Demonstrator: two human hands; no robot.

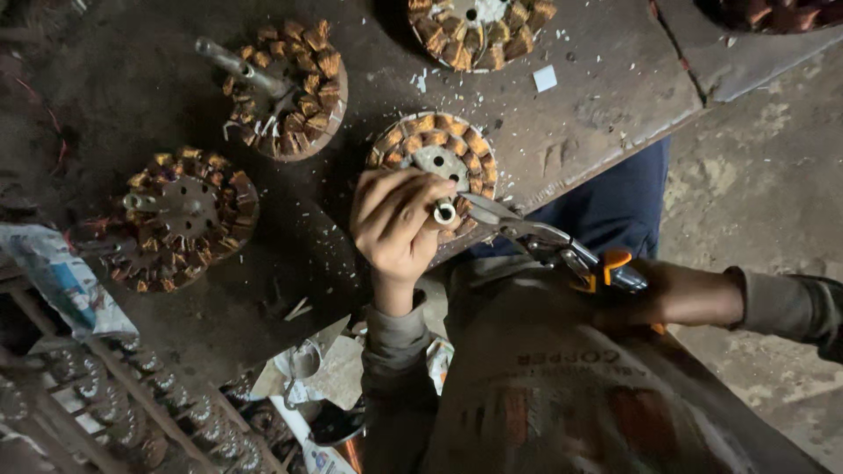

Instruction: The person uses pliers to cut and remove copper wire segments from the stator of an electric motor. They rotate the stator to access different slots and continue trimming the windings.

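My left hand [397, 226] is curled shut around the shaft end [445, 211] of a wound stator [436, 158], fingers wrapped over its near rim at about 6 o'clock of the disc, pinning it to the workbench [597, 105]. My right hand [672, 294] sits out at 3 o'clock, closed on the orange-tipped handles of a pair of snips [527, 233]; the blades reach in to the stator's edge right beside the left thumb, though I can't tell if they are biting copper or just touching. The stator looks heavy for its size: steel core, stiff, won't flex. The copper coils around the ring are the soft, snaggable part, and cut wire ends will be sharp. Best hold is the shaft or the bare steel hub, not the windings. The snips look rigid and the grips non-slip. Going outward: another stator [285, 92] with a long shaft at 10 o'clock, one [184, 219] at 9 o'clock, one [479, 31] at 12 o'clock partly cut off. White scraps [544, 79] litter the bench. A plastic bag [57, 276] lies at 8 o'clock, more rotors [114, 399] racked below. A dusty floor [764, 184] lies at the right.
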